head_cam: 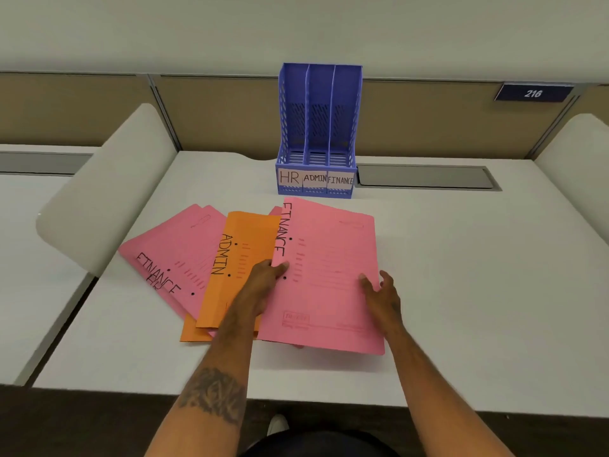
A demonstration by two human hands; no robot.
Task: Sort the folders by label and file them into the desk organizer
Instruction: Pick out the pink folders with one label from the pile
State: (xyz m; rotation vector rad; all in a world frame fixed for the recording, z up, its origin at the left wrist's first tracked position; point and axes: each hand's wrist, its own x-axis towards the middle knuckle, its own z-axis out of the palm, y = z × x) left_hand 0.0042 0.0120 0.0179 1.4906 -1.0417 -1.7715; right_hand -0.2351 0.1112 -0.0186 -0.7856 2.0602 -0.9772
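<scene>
Office cubicle: partition panels [230, 113], numbered plate [533, 93], white desk [461, 291].

Three pink folders [329, 275], two orange folders [237, 258], one organizer [318, 133]

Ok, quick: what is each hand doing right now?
Left hand: pinching the left edge of the pink FINANCE folder.
Right hand: gripping that folder's right edge.

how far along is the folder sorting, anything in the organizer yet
Nothing filed: all three slots of the blue organizer look empty. In hand: the left hand and right hand grip the pink FINANCE folder. Left: the orange ADMIN folder and the other pink folders fanned on the desk.
</scene>
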